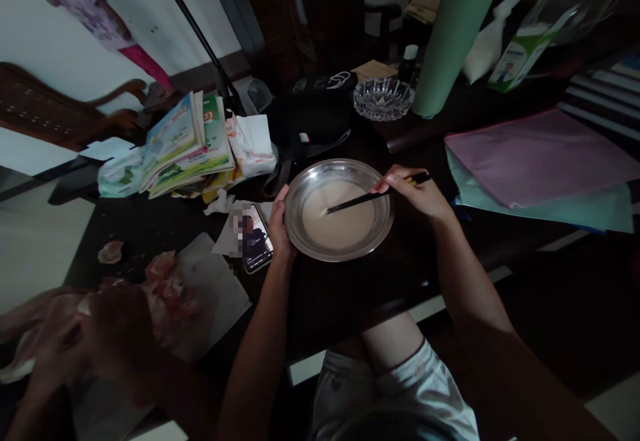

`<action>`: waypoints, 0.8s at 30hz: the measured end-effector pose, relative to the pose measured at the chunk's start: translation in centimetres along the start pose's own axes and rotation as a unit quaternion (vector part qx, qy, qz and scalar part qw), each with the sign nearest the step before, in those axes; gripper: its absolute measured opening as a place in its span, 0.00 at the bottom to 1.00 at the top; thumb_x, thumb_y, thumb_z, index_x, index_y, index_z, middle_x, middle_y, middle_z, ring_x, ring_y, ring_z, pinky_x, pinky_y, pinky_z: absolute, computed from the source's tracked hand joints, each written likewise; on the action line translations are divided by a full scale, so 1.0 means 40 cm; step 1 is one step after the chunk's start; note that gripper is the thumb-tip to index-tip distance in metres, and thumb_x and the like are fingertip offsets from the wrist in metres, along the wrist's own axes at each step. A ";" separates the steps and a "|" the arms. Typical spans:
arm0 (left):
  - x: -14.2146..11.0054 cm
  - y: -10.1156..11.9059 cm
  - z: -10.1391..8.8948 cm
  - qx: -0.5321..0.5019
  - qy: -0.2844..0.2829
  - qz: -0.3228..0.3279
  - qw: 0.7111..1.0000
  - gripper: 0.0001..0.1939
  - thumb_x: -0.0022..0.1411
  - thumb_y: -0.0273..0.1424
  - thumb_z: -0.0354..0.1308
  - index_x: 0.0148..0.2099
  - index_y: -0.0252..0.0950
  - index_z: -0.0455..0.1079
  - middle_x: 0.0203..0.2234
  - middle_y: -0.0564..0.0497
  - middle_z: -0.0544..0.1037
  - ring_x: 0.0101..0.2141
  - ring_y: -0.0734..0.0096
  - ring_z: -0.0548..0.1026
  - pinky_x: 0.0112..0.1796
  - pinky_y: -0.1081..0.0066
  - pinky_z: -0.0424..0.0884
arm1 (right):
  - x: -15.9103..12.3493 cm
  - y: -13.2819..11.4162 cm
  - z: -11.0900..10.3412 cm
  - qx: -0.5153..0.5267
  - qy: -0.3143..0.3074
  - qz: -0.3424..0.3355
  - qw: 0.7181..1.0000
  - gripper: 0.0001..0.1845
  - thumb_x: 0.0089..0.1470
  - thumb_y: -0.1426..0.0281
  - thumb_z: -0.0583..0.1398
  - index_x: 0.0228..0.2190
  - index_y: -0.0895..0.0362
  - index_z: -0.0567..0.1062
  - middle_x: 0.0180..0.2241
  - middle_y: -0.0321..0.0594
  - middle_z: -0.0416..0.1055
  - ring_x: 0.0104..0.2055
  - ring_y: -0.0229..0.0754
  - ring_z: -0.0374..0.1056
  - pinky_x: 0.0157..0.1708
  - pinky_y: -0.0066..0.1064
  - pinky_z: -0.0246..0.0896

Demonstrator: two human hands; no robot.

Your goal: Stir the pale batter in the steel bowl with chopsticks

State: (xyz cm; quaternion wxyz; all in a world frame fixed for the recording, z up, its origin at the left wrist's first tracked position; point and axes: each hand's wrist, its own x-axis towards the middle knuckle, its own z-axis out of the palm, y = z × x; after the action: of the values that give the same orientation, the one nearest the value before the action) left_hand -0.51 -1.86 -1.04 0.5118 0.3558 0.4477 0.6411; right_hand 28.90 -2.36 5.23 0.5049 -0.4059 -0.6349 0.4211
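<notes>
A wide metal bowl (pixel 340 252) stands on the dark table in front of me, holding a pale, cloudy liquid (pixel 345 224). My left hand (pixel 281 227) grips the bowl's left rim. Between the fingers of my right hand (pixel 413 191) are dark chopsticks (pixel 357 201), held over the right rim. Their tips slant left into the liquid near its middle. Just beside my left hand lies a phone (pixel 256 244) with its screen lit.
At the lower left, another person's hands (pixel 110 334) work near pinkish peelings (pixel 167 284) on a white sheet (pixel 215 294). Books (pixel 187 144), a tissue pack (pixel 253 147), a glass ashtray (pixel 383 99), a green flask (pixel 457 34) and pink folder (pixel 540 157) surround the bowl. Someone stands far left.
</notes>
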 end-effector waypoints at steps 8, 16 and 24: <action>0.002 0.001 -0.001 0.003 -0.003 0.001 1.000 0.23 0.61 0.44 0.60 0.56 0.40 0.75 0.61 0.46 0.73 0.64 0.54 0.66 0.65 0.57 0.57 | -0.002 -0.003 -0.001 0.016 -0.017 0.010 1.000 0.23 0.57 0.49 0.62 0.22 0.52 0.80 0.26 0.38 0.80 0.33 0.42 0.76 0.42 0.36 0.69; 0.002 -0.001 -0.001 0.008 -0.011 0.006 1.000 0.24 0.62 0.45 0.59 0.57 0.41 0.75 0.62 0.45 0.72 0.65 0.53 0.65 0.65 0.56 0.57 | -0.001 0.001 -0.008 0.015 0.072 0.015 0.997 0.24 0.57 0.48 0.61 0.20 0.51 0.78 0.24 0.38 0.79 0.32 0.44 0.76 0.42 0.38 0.70; 0.001 0.001 0.000 0.000 -0.003 0.000 1.000 0.23 0.61 0.44 0.60 0.56 0.41 0.75 0.62 0.47 0.73 0.65 0.53 0.65 0.66 0.56 0.56 | 0.000 0.001 0.003 0.001 0.035 -0.002 0.999 0.19 0.57 0.51 0.63 0.24 0.51 0.81 0.29 0.38 0.81 0.37 0.43 0.77 0.46 0.37 0.68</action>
State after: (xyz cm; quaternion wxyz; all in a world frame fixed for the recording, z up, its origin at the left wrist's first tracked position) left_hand -0.54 -1.82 -1.01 0.5128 0.3582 0.4463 0.6400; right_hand 28.78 -2.36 5.19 0.5282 -0.4182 -0.6172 0.4064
